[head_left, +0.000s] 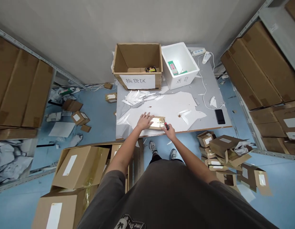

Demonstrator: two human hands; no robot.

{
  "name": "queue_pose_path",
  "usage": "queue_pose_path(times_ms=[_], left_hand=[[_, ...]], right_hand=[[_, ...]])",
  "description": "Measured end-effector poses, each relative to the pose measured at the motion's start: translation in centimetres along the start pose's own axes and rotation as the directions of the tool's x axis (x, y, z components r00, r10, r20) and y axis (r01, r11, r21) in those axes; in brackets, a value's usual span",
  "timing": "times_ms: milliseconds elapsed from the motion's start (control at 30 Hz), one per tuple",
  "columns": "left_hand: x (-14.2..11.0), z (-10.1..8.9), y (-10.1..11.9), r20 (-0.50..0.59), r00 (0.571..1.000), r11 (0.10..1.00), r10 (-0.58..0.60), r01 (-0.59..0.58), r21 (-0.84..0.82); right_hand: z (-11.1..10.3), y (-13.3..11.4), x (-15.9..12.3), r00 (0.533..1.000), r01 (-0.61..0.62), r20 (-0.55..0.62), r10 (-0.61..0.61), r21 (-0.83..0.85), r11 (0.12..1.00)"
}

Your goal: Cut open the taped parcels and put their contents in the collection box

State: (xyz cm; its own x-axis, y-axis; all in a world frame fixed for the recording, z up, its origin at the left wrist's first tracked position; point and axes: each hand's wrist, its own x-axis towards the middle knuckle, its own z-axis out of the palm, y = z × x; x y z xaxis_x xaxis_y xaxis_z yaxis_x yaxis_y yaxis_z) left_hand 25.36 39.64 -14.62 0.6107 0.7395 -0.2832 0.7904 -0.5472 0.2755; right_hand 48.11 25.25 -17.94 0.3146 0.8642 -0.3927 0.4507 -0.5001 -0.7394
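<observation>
A small flat cardboard box (158,122) with a shiny label and tape lies near the front edge of the table. My left hand (144,121) rests on the box's left end, its fingers stretched out. In my right hand (170,131) is a slim tool with a red-and-black handle (166,126), probably a screwdriver or a cutter. Its thin tip points at the right end of the box; whether it touches the cardboard I cannot tell. White paper sheeting (169,106) lies under the box and around both hands.
Behind stand an open carton (117,68) and a white foam box (171,81) holding green-and-pink packets. A phone (219,116) and a power strip (198,52) with a cable lie on the right. Large cartons (82,167) stand at lower left, opened boxes (221,143) on the right floor.
</observation>
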Motion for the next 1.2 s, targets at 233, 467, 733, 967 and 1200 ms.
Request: queue_pose_path(times_ms=[233, 467, 733, 967, 1200], left_hand=[[-1.8, 1.6, 2.5, -0.077, 0.958, 0.96, -0.275, 0.278, 0.037], [-3.3, 5.0, 8.4, 0.035, 0.921, 0.913, -0.389, 0.39, -0.121], [-2.6, 2.1, 4.7, -0.069, 0.998, 1.0, -0.013, 0.014, 0.011], [-1.7, 1.8, 3.2, 0.01, 0.958, 0.956, 0.288, -0.288, 0.059], [-0.9, 0.7, 2.8, -0.003, 1.0, 1.0, 0.011, -0.011, -0.022]], right_hand=[[2.4, -1.0, 3.6, 0.989, -0.093, -0.116, 0.086, -0.058, 0.994], [0.7, -3.4, 10.8, 0.969, -0.055, -0.245, 0.041, -0.049, 0.997], [-0.9, -0.2, 5.1, 0.991, -0.012, -0.134, 0.02, 0.056, 0.998], [1.3, 0.9, 3.4, 0.995, -0.024, -0.098, 0.032, 0.085, 0.996], [1.4, -5.0, 11.5, 0.992, 0.126, 0.029, -0.123, -0.175, 0.976]])
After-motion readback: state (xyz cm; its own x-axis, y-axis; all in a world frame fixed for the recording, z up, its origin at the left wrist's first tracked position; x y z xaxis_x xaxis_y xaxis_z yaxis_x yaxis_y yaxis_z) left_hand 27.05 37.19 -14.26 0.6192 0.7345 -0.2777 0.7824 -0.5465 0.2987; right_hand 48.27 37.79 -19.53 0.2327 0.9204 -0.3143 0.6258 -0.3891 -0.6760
